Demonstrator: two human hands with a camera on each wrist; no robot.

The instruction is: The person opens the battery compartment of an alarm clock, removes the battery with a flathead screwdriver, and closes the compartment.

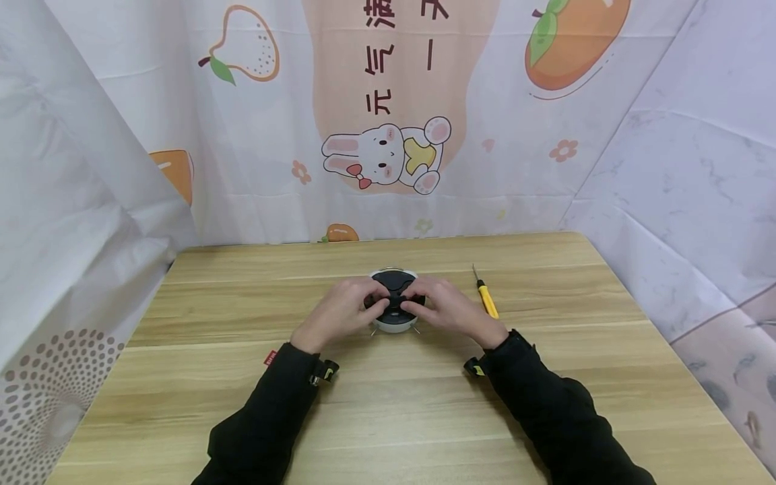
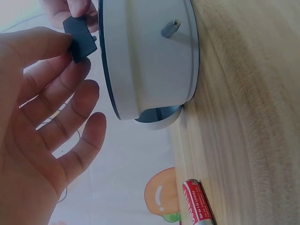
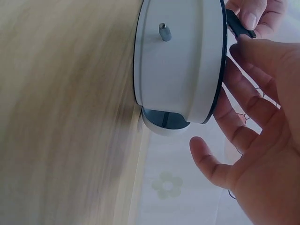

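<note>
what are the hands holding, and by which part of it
A small black piece, pinched at its opposite ends: the left hand has one end, the right hand the other.

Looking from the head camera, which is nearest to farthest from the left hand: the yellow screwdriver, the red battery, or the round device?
1. Round device: right at the fingertips of the left hand.
2. Red battery: beside the left sleeve.
3. Yellow screwdriver: across on the right, beyond the right hand.

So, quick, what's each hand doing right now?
Left hand: closed, pinching a small black piece.
Right hand: closed, seemingly pinching that same small black piece.
</note>
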